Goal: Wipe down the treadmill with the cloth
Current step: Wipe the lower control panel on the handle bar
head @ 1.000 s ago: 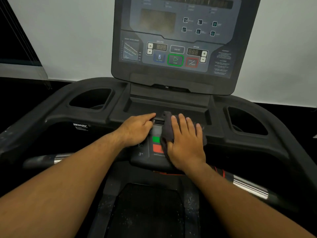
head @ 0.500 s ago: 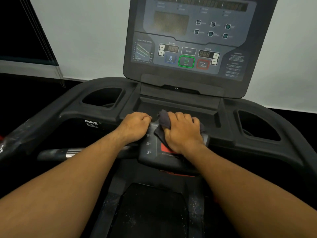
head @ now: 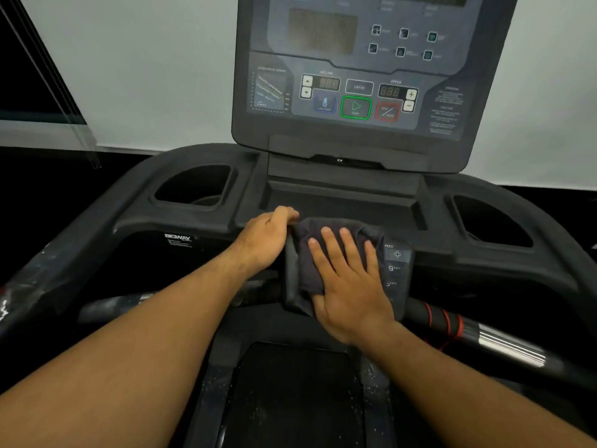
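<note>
— Where is the cloth point(head: 305, 266) sitting right now?

— The dark grey cloth is lying spread over the small control pad point(head: 398, 270) at the middle of the treadmill point(head: 129, 218), just below the tray under the console point(head: 355, 76). It is covering most of the pad; only the pad's right strip, with a plus key and speed numbers, is showing.

— And the hands?

— The right hand point(head: 350, 286) is lying flat on the cloth, fingers point(head: 336, 250) stretched and slightly spread, pressing it down rather than gripping it. The left hand point(head: 265, 240) is resting just beside the cloth's left edge, fingers curled over the front lip of the tray, touching the cloth near its top corner and holding nothing loose.

— What is lying around them?

— Cup holders point(head: 193, 185) are sitting on either side of the tray. A handlebar point(head: 484, 334) with red rings is running out to the right, and the belt point(head: 290, 399) is showing below between the forearms.
</note>
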### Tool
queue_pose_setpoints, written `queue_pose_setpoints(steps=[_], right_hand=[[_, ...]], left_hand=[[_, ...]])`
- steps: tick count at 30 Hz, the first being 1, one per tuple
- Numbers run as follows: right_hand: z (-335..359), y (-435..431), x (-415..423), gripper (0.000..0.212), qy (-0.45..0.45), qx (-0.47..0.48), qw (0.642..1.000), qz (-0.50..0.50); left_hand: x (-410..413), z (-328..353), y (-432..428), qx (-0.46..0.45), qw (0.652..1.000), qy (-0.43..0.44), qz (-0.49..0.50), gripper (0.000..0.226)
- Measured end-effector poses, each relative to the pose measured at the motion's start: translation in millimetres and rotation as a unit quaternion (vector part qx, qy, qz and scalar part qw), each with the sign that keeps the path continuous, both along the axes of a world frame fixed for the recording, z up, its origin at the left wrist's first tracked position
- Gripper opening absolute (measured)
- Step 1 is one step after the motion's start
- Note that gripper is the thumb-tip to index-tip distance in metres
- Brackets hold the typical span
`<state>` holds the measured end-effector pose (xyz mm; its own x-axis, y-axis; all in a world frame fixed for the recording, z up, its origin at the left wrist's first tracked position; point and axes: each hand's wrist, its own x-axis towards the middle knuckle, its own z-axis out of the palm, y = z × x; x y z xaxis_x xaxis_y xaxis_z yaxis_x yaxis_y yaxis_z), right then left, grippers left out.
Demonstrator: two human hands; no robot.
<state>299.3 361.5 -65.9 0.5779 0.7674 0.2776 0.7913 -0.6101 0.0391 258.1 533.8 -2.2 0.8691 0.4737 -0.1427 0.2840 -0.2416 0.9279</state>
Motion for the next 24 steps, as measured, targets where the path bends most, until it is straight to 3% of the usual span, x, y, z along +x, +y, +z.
queue_pose_setpoints(steps=[4,9,13,19,24], right_hand=[[27.7,41.7,25.3,0.055,0.012,0.013,1.000,-0.002],[50.7,68.4,43.3,0.043,0.027,0.001,0.999,0.027],[57.5,67.7,53.6,0.038,0.054,-0.051,0.991,0.115],[55.8,48.8,58.9,0.059,0.063,-0.031,0.996,-0.051],[50.5,-2.1,74.8,0.061,0.101,0.049,0.975,-0.190]], left_hand=[[3.1,5.2,8.3,-0.056,0.996,-0.025,0.069,0.035],[5.1,8.9,18.2,0.092,0.980,-0.059,0.164,0.038],[11.3,13.8,16.3,0.098,0.974,-0.066,0.193,0.039],[14.0,12.3,5.2,0.141,0.981,-0.015,0.132,0.040],[15.7,0.8,-5.6,0.162,0.984,0.001,0.075,0.041]])
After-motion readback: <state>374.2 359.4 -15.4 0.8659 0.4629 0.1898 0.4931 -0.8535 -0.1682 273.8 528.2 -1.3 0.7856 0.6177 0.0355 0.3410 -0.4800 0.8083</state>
